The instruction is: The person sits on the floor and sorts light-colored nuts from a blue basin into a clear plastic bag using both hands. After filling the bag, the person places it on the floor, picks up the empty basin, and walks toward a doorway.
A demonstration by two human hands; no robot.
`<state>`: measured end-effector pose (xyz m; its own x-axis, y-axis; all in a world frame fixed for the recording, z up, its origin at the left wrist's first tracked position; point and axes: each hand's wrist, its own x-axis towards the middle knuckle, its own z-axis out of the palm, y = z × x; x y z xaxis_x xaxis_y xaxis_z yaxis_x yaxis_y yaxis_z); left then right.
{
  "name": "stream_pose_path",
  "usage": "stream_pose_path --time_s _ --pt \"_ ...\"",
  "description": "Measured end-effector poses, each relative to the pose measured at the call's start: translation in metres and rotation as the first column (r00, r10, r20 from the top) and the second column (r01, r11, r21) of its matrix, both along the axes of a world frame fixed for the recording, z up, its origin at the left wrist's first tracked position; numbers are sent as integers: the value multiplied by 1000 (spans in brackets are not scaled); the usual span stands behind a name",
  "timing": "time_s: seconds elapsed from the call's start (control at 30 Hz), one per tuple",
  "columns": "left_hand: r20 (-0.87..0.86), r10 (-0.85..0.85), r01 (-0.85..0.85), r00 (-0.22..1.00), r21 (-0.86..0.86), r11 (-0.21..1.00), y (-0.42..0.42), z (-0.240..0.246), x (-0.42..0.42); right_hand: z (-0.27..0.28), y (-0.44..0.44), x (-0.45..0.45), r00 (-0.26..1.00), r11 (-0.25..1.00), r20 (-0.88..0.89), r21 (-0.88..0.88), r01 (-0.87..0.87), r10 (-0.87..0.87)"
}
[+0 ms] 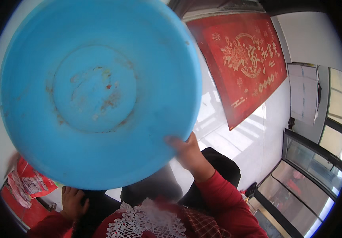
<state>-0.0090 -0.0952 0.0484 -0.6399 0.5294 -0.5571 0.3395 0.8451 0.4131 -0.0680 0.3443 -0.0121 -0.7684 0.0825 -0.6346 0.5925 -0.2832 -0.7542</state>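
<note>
A large round blue plastic basin [159, 98] fills the upper left of the head view, its inside facing the camera. Brown stains and small bits of residue mark its bottom. My right hand [189, 154] grips the rim at the lower right, thumb over the inside edge. Near the basin's lower left rim is my left hand [74, 202], fingers slightly bent; part of it may be behind the rim, and whether it touches the basin is unclear. A red printed plastic bag [37, 181] lies to the left of that hand.
A red floor mat [248, 65] with gold flowers and writing lies on the pale, shiny floor at the upper right. A dark-framed glass door [311, 154] stands at the right. Below the red bag is a red surface [28, 212]. My dark-clothed knees are under the basin.
</note>
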Motion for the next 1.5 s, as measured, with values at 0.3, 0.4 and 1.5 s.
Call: stream_pose_path --time_s 0.3,0.4,1.5 --pt "355 -92 144 930 -122 982 73 34 -1 10 6 52 948 963 319 -260 67 20" --pt "399 -49 96 916 -97 991 90 61 14 50 9 93 966 966 258 -242 92 -27" --pt "586 -176 231 791 -19 973 294 269 -2 217 151 442 -151 -100 223 225 969 -963"
